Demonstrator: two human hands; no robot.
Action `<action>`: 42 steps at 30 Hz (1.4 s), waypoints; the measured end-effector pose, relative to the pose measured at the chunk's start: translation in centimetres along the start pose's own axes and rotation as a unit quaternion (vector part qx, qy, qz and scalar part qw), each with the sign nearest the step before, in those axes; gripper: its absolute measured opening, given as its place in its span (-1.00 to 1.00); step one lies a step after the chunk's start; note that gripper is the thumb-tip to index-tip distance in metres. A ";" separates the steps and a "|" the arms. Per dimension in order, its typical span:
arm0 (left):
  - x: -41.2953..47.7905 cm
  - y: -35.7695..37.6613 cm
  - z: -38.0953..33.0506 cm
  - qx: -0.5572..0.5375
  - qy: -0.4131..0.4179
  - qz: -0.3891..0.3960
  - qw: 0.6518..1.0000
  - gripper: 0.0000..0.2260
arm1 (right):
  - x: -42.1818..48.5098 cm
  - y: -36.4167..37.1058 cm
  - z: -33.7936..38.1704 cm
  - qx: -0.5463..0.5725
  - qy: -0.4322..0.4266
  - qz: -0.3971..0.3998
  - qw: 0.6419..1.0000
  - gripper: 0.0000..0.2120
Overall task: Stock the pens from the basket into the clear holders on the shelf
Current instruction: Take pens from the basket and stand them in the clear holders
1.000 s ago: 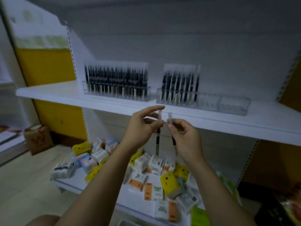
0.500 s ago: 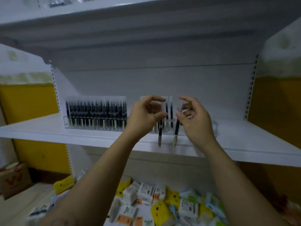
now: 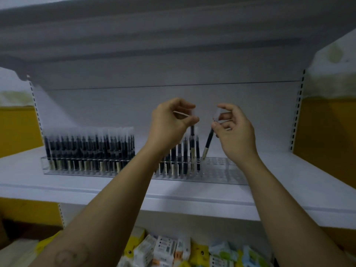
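left hand (image 3: 171, 122): fingers curled, pinching the clear top of the left pen (image 3: 192, 132).
left pen: upright, its lower end down among the pens standing in the right holder (image 3: 227, 170); whether it sits in a slot I cannot tell.
right hand (image 3: 235, 132): at 3 o'clock of the left hand, apart from it; fingers curled, pinching the top of the right pen (image 3: 209, 140).
right pen: tilted, top toward 1 o'clock, pale tip at the holder's upper edge, just beside the outermost standing pen.
right holder: clear, at 6 o'clock of both hands, on the shelf (image 3: 289, 180); pens stand in its 9 o'clock half.
left holder (image 3: 86, 167): at 9 o'clock of the right one, packed with pens.
packets (image 3: 163, 247): heaped on the lower level, at 6 o'clock.
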State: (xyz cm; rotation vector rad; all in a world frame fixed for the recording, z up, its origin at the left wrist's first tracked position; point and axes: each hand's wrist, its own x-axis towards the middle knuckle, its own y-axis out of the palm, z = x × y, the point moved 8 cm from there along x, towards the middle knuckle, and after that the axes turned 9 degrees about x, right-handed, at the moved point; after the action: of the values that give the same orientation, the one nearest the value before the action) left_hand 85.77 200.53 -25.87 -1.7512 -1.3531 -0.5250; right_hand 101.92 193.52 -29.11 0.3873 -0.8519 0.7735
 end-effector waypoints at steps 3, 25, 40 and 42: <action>1.5 0.6 0.9 0.020 0.003 -0.001 1.000 -0.81 | 1.4 0.5 -0.8 -0.003 0.003 0.001 1.000 -0.65; 2.9 3.8 3.8 0.171 0.075 0.102 0.977 -0.86 | -1.1 3.4 -5.2 -0.052 0.032 0.092 0.994 -0.52; 2.6 3.2 5.4 0.146 -0.014 0.059 0.987 -0.90 | -2.5 3.9 -4.9 -0.113 0.020 0.120 0.986 -0.48; 2.6 3.2 5.1 0.150 -0.012 0.070 0.986 -0.90 | -2.6 4.0 -4.9 -0.113 0.025 0.122 0.986 -0.47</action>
State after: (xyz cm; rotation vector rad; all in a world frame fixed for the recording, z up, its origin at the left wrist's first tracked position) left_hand 88.78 205.94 -27.92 -1.5927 -1.2431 -0.2086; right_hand 100.45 197.85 -34.14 0.0611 -0.9387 0.8973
